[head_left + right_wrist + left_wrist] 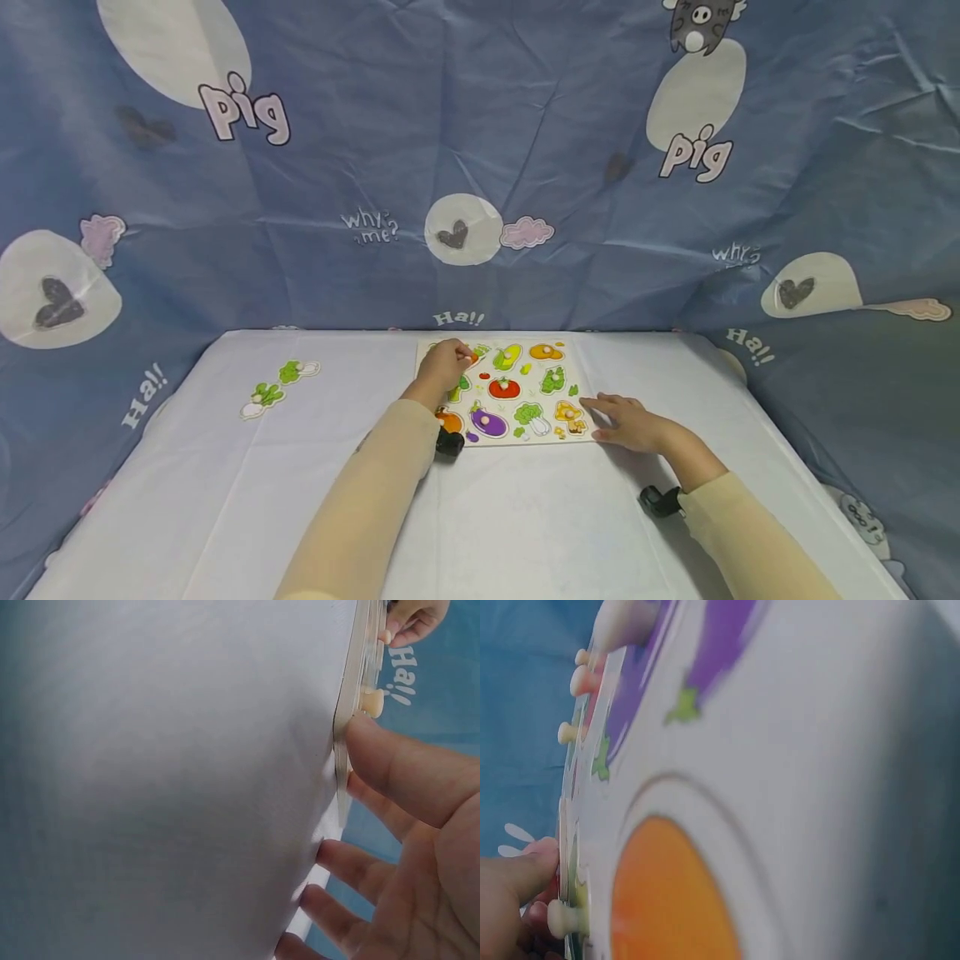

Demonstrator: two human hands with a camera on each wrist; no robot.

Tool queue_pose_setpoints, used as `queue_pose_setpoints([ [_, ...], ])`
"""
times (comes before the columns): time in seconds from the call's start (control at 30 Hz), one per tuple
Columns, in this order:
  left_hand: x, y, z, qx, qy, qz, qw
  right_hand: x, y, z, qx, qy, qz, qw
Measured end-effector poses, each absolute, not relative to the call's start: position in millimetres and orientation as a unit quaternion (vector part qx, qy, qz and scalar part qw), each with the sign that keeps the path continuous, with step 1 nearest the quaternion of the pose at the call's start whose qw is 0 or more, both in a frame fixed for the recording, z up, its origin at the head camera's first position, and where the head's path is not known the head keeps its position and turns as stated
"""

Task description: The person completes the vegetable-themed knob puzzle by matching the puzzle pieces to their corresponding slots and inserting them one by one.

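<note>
A wooden vegetable puzzle board [517, 440] lies on the white table. Over its far left part, my left hand [442, 367] pinches the knob of an orange-red carrot piece [473, 358], partly hidden by the fingers. The right wrist view also catches this left hand [420, 619] with thumb and finger together at a knob. My right hand [626, 422] rests at the board's right edge, fingers spread, thumb [390, 757] against the rim. Set in the board are a tomato piece [504, 388], an eggplant piece [489, 422] and several other knobbed vegetables.
To the left on the white tablecloth [187, 500] lie two loose green-and-white vegetable pieces, one leafy [298, 372] and one nearer [263, 400]. A blue printed curtain [495, 300] rises behind the table and along both sides.
</note>
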State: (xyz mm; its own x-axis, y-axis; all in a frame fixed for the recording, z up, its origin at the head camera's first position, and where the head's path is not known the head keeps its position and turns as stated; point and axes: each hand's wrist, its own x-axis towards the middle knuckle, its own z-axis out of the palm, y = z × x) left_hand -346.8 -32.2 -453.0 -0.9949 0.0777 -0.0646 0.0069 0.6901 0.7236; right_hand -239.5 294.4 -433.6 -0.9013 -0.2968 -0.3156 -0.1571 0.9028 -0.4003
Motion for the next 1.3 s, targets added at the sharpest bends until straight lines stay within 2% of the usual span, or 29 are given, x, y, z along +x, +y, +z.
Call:
queue_pose_setpoints([
  [0.53, -348, -23, -447, -0.004, 0.922, 0.385, 0.035, -238, 294, -432, -0.112, 0.958, -0.185, 0.191],
  [1.3, -349, -20, -446, 0.001, 0.933, 0.359, 0.031, -238, 294, -433, -0.121, 0.958, -0.181, 0.189],
])
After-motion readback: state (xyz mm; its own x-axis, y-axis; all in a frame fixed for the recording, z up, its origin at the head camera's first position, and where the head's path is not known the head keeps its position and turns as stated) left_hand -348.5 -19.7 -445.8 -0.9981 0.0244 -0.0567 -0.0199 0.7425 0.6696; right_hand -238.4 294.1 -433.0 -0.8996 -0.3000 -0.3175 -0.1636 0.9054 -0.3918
